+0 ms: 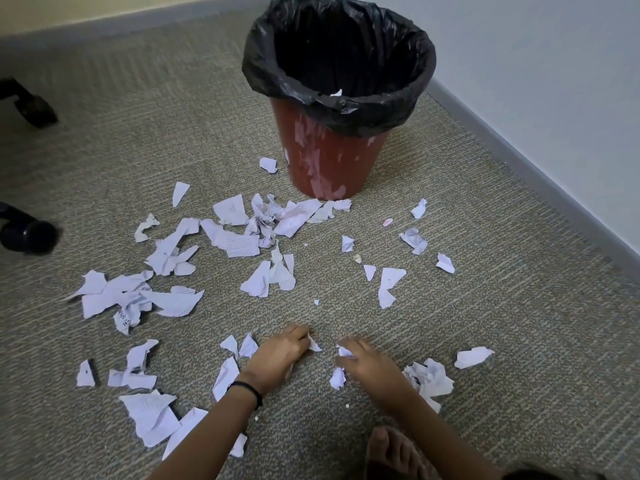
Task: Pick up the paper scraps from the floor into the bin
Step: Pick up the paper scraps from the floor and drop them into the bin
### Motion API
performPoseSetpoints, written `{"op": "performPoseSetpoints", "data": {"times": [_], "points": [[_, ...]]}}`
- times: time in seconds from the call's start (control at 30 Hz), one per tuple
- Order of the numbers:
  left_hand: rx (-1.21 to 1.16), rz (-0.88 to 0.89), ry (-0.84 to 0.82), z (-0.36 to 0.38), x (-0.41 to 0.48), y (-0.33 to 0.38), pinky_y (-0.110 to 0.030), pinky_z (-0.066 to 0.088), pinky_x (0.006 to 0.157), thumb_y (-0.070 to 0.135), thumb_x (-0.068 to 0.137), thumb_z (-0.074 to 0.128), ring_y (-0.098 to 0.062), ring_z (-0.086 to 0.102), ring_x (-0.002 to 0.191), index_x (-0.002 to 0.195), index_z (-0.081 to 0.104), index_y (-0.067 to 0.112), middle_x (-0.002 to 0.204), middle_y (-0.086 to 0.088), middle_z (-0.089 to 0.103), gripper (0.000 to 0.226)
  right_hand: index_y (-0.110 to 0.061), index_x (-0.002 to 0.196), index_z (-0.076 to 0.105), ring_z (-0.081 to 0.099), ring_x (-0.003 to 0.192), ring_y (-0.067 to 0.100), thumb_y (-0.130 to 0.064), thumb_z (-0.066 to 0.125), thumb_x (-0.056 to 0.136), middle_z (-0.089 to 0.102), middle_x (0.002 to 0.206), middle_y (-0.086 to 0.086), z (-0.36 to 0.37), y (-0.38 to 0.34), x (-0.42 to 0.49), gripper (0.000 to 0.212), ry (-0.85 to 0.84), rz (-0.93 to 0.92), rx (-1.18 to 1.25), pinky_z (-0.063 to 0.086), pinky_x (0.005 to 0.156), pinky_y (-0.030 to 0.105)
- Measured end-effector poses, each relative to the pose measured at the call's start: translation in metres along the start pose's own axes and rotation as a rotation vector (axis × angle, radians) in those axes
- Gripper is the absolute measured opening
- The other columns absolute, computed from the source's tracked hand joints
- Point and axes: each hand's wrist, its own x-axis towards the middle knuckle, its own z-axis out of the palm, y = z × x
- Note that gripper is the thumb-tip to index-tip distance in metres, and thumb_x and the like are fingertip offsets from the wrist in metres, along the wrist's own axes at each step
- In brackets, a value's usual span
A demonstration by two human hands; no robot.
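Several torn white paper scraps (239,242) lie scattered over the carpet in front of a red-brown bin (327,161) lined with a black bag (337,53). My left hand (278,353) is low on the carpet, its fingers curled round a small scrap (314,345). Close beside it, my right hand (367,362) grips another crumpled scrap (344,350). A further scrap (337,377) lies just under the right hand. One small scrap shows inside the bin near its front rim.
A grey skirting and wall (540,98) run along the right behind the bin. Two black chair castors (33,107) (27,233) stand at the left edge. My bare foot (391,452) rests on the carpet at the bottom. A crumpled pile (429,377) lies right of my hands.
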Motion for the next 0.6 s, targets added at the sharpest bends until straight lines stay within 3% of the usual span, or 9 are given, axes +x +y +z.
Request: {"op": "performPoseSetpoints", "data": {"times": [0.07, 0.13, 0.2, 0.27, 0.33, 0.4, 0.47, 0.6], "points": [[-0.039, -0.023, 0.041, 0.002, 0.001, -0.002, -0.018, 0.04, 0.048, 0.013, 0.073, 0.038, -0.008, 0.06, 0.067, 0.064, 0.055, 0.023, 0.076, 0.008, 0.056, 0.022, -0.027, 0.078, 0.064, 0.066, 0.075, 0.012, -0.019, 0.057, 0.066, 0.065, 0.096, -0.002, -0.006, 0.003, 0.005, 0.016, 0.007, -0.007, 0.04, 0.043, 0.038, 0.015], [-0.198, -0.073, 0.05, 0.007, 0.001, -0.008, -0.026, 0.047, 0.058, 0.014, 0.082, 0.04, -0.016, 0.063, 0.078, 0.072, 0.059, 0.016, 0.086, 0.001, 0.059, 0.021, -0.021, 0.085, 0.069, 0.065, 0.077, 0.014, -0.012, 0.07, 0.069, 0.063, 0.102, 0.001, -0.012, 0.013, 0.014, 0.019, -0.007, 0.071, 0.177, 0.048, 0.052, 0.016], [-0.357, -0.19, 0.098, 0.006, 0.001, -0.015, -0.027, 0.046, 0.07, 0.029, 0.088, 0.035, -0.018, 0.062, 0.087, 0.081, 0.065, 0.011, 0.094, -0.002, 0.063, 0.035, -0.015, 0.092, 0.072, 0.06, 0.082, 0.011, -0.006, 0.06, 0.083, 0.06, 0.108, 0.001, -0.025, 0.028, 0.023, 0.018, -0.001, 0.218, 0.382, 0.047, 0.071, 0.02], [-0.532, -0.347, 0.206, -0.01, 0.001, -0.022, -0.023, 0.045, 0.072, 0.024, 0.09, 0.049, -0.012, 0.061, 0.084, 0.083, 0.069, 0.008, 0.092, -0.001, 0.066, 0.027, -0.014, 0.086, 0.073, 0.061, 0.083, 0.008, -0.001, 0.06, 0.083, 0.065, 0.099, 0.001, -0.047, 0.041, 0.03, 0.018, 0.1, 0.335, 0.662, 0.051, 0.081, 0.031], [-0.686, -0.503, 0.355, -0.033, 0.007, -0.028, -0.019, 0.049, 0.071, 0.008, 0.087, 0.063, -0.005, 0.061, 0.077, 0.081, 0.072, 0.007, 0.087, 0.001, 0.068, 0.01, -0.016, 0.084, 0.071, 0.062, 0.083, 0.005, 0.001, 0.064, 0.081, 0.067, 0.094, -0.004, -0.079, 0.048, 0.039, 0.018, 0.22, 0.461, 0.847, 0.054, 0.081, 0.033], [-0.773, -0.623, 0.509, -0.066, 0.018, -0.032, -0.01, 0.049, 0.069, 0.01, 0.084, 0.068, 0.002, 0.061, 0.075, 0.078, 0.071, 0.01, 0.082, 0.006, 0.068, 0.007, -0.019, 0.084, 0.069, 0.06, 0.081, 0.002, 0.004, 0.062, 0.083, 0.064, 0.094, -0.008, -0.123, 0.051, 0.053, 0.024, 0.309, 0.573, 1.019, 0.055, 0.068, 0.022], [-0.854, -0.676, 0.63, -0.108, 0.036, -0.035, -0.003, 0.046, 0.068, 0.017, 0.083, 0.069, 0.008, 0.06, 0.071, 0.077, 0.069, 0.014, 0.079, 0.009, 0.066, 0.007, -0.022, 0.081, 0.067, 0.061, 0.084, 0.006, 0.004, 0.06, 0.084, 0.065, 0.095, -0.007, -0.172, 0.054, 0.068, 0.028, 0.423, 0.572, 1.204, 0.056, 0.069, 0.024], [-1.079, -0.613, 0.799, -0.198, 0.086, -0.041, -0.009, 0.049, 0.064, 0.014, 0.084, 0.067, 0.005, 0.059, 0.063, 0.081, 0.069, 0.013, 0.074, 0.005, 0.065, 0.004, -0.023, 0.082, 0.064, 0.062, 0.087, 0.015, -0.001, 0.058, 0.086, 0.066, 0.096, -0.004, -0.261, 0.054, 0.098, 0.023, 0.587, 0.458, 1.408, 0.055, 0.07, 0.033]]}}
